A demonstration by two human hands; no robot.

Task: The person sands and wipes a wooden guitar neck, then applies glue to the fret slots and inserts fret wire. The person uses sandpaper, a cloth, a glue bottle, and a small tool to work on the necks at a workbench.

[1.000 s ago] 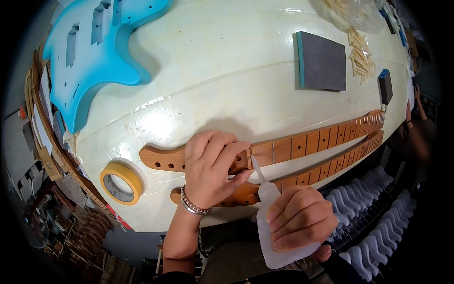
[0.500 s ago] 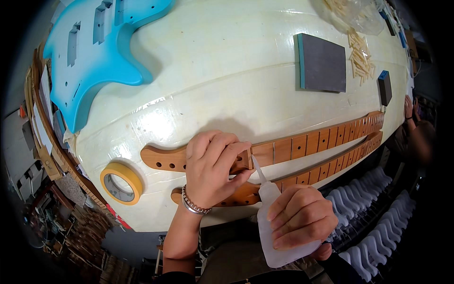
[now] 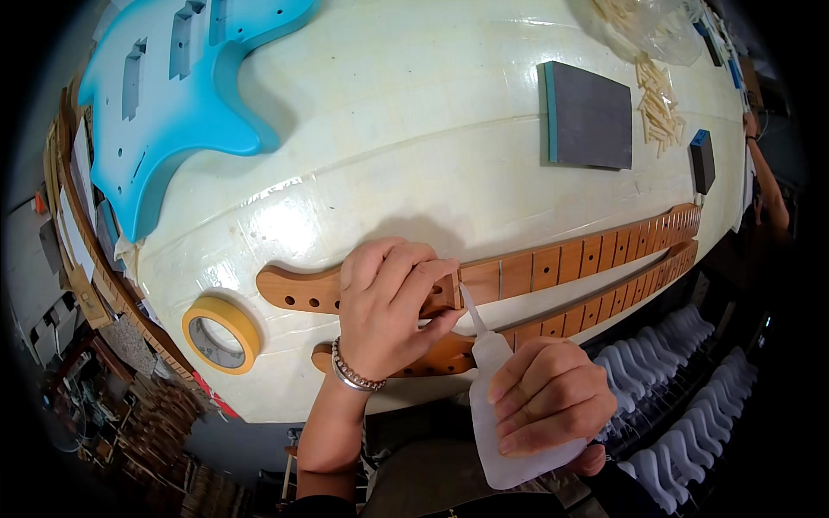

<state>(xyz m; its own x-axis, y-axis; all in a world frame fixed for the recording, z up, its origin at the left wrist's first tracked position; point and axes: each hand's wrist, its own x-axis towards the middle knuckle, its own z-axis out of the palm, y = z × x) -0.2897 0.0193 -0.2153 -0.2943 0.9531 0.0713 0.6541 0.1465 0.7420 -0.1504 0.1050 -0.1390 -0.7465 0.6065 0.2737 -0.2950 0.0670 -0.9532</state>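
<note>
Pressing on the upper guitar neck (image 3: pixel 518 268) lying on the table (image 3: pixel 389 129), the left hand (image 3: pixel 389 306) steadies it; the right hand (image 3: pixel 548 397) is clamped on a glue bottle (image 3: pixel 496 414). Oversqueezing risks glue flooding the fretboard.

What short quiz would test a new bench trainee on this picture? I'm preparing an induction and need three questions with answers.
1. True or false: the left hand rests on the upper neck.
2. What does the right hand hold?
A. a white squeeze bottle
B. a grey block
C. a tape roll
3. Fill in: the bottle tip points at the upper neck just to the ____ of the left hand's fingers.

Key: 1 true. 2 A. 3 right. The tape roll lies on the table left of the necks, the blue guitar body at far left, and the grey block beyond the necks.
</note>
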